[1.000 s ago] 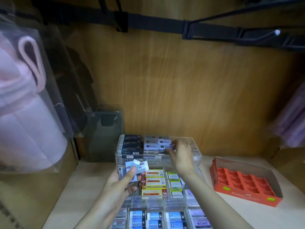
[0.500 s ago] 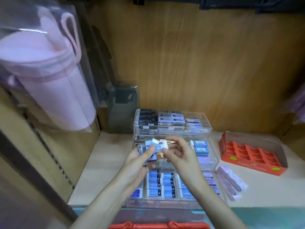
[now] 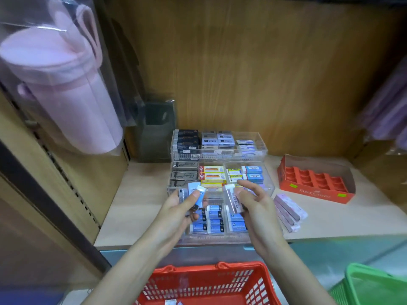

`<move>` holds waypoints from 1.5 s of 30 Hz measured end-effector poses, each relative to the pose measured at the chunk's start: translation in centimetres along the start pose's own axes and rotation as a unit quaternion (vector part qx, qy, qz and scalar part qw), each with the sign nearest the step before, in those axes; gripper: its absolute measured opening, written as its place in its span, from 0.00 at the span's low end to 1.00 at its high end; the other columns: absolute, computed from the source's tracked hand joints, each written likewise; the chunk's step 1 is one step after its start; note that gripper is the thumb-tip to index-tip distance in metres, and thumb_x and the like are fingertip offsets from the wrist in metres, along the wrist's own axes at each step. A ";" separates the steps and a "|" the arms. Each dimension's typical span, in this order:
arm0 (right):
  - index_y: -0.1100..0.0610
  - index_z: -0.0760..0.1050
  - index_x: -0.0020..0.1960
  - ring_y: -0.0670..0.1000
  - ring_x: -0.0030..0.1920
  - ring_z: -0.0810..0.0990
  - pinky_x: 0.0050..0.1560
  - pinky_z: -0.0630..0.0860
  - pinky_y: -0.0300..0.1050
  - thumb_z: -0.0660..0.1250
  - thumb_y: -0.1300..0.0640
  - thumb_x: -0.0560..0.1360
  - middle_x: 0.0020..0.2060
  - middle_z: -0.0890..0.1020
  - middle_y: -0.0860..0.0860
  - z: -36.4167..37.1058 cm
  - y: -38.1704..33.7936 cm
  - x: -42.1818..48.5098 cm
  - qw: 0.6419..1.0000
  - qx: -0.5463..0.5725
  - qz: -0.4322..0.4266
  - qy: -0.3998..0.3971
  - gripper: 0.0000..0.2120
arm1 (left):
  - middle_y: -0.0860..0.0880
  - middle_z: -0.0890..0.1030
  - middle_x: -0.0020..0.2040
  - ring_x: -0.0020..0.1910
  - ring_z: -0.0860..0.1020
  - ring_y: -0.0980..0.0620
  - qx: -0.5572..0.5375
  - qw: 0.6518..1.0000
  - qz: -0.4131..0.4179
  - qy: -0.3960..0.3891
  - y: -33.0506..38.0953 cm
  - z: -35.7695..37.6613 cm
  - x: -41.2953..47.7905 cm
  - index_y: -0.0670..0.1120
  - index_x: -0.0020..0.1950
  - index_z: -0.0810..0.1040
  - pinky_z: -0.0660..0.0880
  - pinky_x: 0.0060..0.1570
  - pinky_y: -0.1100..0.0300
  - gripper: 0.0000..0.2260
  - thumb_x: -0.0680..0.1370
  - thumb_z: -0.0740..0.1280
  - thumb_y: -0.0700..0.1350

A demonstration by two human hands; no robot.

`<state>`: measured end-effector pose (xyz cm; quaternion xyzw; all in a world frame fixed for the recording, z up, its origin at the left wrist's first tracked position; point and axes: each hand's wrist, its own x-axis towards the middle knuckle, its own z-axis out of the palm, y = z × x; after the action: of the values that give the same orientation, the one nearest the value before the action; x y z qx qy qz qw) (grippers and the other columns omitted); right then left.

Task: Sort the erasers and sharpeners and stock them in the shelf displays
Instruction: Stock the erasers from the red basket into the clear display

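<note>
White eraser (image 3: pixel 232 199) in right hand (image 3: pixel 257 209), blue-sleeved erasers (image 3: pixel 195 193) in left hand (image 3: pixel 176 215)

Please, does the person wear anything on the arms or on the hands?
Nothing visible. The left hand and right hand are ungloved, without rings or a watch. The left forearm and right forearm show no sleeve down to the picture's edge.

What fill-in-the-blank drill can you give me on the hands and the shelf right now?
The right hand holds one ____ eraser with dark lettering.
The left hand grips several erasers; the front one's sleeve is ____.
The Faber-Castell tray box sits to the ____ of the acrylic display.
The basket left of the green basket is ____.
Missing words: white; blue; right; red.
</note>
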<state>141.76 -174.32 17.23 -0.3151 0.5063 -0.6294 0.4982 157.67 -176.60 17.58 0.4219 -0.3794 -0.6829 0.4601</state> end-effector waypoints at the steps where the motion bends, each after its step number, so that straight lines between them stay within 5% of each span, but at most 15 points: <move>1: 0.60 0.77 0.52 0.49 0.41 0.76 0.46 0.72 0.43 0.62 0.65 0.77 0.39 0.82 0.51 -0.4 0.4 -0.3 1.000 -0.007 0.017 0.001 0.07 | 0.47 0.82 0.44 0.39 0.80 0.56 0.008 1.000 -0.004 0.000 -0.3 0.0 -0.1 0.42 0.56 0.75 0.70 0.30 0.67 0.08 0.79 0.62 0.40; 5: 0.62 0.78 0.41 0.46 0.36 0.76 0.38 0.73 0.39 0.61 0.65 0.77 0.34 0.81 0.50 -2.2 2.0 -1.8 0.996 0.035 0.088 0.002 0.09 | 0.47 0.82 0.47 0.37 0.81 0.56 0.026 0.999 -0.037 0.006 -2.3 0.3 -0.6 0.41 0.56 0.74 0.70 0.28 0.67 0.07 0.79 0.62 0.40; 9: 0.66 0.78 0.47 0.49 0.39 0.78 0.39 0.76 0.34 0.65 0.70 0.73 0.37 0.82 0.54 -3.9 2.6 -1.9 0.988 0.099 0.123 -0.009 0.05 | 0.47 0.82 0.44 0.35 0.81 0.56 0.025 0.998 -0.055 0.007 -4.1 1.0 -0.6 0.43 0.52 0.74 0.69 0.32 0.63 0.04 0.79 0.62 0.39; 13: 0.61 0.80 0.52 0.43 0.48 0.81 0.48 0.75 0.34 0.72 0.64 0.70 0.48 0.84 0.52 -5.5 2.6 -1.4 0.993 -0.107 0.055 -0.019 0.10 | 0.46 0.81 0.46 0.36 0.82 0.56 0.035 0.997 -0.068 -0.001 -5.4 1.6 0.0 0.43 0.52 0.74 0.69 0.30 0.64 0.04 0.78 0.62 0.38; 19: 0.58 0.80 0.50 0.30 0.46 0.74 0.47 0.64 0.21 0.73 0.63 0.70 0.46 0.81 0.46 -10.0 2.2 2.4 0.891 -0.436 -0.123 -0.013 0.09 | 0.48 0.82 0.40 0.34 0.82 0.56 0.027 0.996 -0.084 -0.009 -6.3 2.6 1.0 0.41 0.55 0.71 0.70 0.24 0.67 0.06 0.79 0.62 0.38; 24: 0.62 0.79 0.51 0.50 0.51 0.77 0.49 0.62 0.21 0.70 0.63 0.72 0.48 0.81 0.52 -12.4 4.6 5.5 0.811 -0.558 -0.170 -0.044 0.09 | 0.44 0.81 0.51 0.37 0.83 0.56 0.043 0.994 -0.099 0.001 -7.1 2.2 1.3 0.43 0.54 0.72 0.69 0.28 0.66 0.06 0.78 0.62 0.39; 28: 0.61 0.80 0.47 0.55 0.48 0.77 0.50 0.69 0.35 0.69 0.64 0.72 0.48 0.78 0.55 -13.2 5.7 6.4 0.765 -0.598 -0.237 -0.039 0.04 | 0.43 0.80 0.54 0.38 0.83 0.55 0.043 0.993 -0.107 0.009 -7.6 1.6 1.4 0.43 0.52 0.72 0.68 0.30 0.64 0.03 0.78 0.62 0.38; 32: 0.56 0.82 0.45 0.59 0.41 0.76 0.39 0.71 0.47 0.67 0.59 0.70 0.40 0.80 0.52 -13.0 5.9 7.1 0.713 -0.647 -0.271 0.017 0.07 | 0.43 0.80 0.57 0.43 0.83 0.53 0.049 0.992 -0.114 0.007 -8.0 1.5 1.5 0.43 0.54 0.73 0.70 0.32 0.63 0.07 0.77 0.64 0.41; 37: 0.56 0.83 0.44 0.61 0.39 0.77 0.38 0.70 0.49 0.67 0.63 0.68 0.41 0.81 0.53 -12.0 5.9 7.5 0.708 -0.658 -0.253 0.038 0.08 | 0.47 0.83 0.41 0.38 0.81 0.52 0.013 0.994 -0.106 0.014 -7.5 2.4 1.2 0.43 0.49 0.74 0.67 0.34 0.61 0.02 0.78 0.63 0.40; 41: 0.58 0.81 0.50 0.61 0.47 0.76 0.41 0.75 0.53 0.68 0.68 0.68 0.49 0.77 0.56 -11.4 5.3 6.2 0.728 -0.642 -0.238 0.043 0.12 | 0.46 0.81 0.40 0.39 0.79 0.52 0.026 0.995 -0.093 0.004 -7.0 2.8 0.8 0.43 0.48 0.74 0.65 0.35 0.60 0.02 0.78 0.63 0.41; 43: 0.58 0.80 0.52 0.53 0.49 0.77 0.47 0.75 0.45 0.67 0.66 0.72 0.48 0.78 0.53 -9.8 4.1 4.7 0.820 -0.542 -0.183 -0.001 0.11 | 0.48 0.81 0.40 0.38 0.79 0.54 0.039 0.995 -0.088 0.000 -7.0 2.8 0.5 0.44 0.49 0.75 0.65 0.35 0.61 0.02 0.78 0.63 0.40; 45: 0.58 0.80 0.52 0.46 0.42 0.78 0.42 0.72 0.34 0.66 0.62 0.76 0.43 0.81 0.51 -7.6 2.7 2.6 0.928 -0.361 -0.037 -0.080 0.07 | 0.50 0.81 0.40 0.35 0.79 0.58 0.057 0.995 -0.084 -0.012 -7.0 2.9 0.3 0.43 0.51 0.75 0.65 0.33 0.62 0.04 0.77 0.64 0.40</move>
<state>134.98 -174.30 12.20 -0.5416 0.6455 -0.3948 0.3661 152.80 -174.49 12.17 0.4698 -0.3861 -0.7014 0.3718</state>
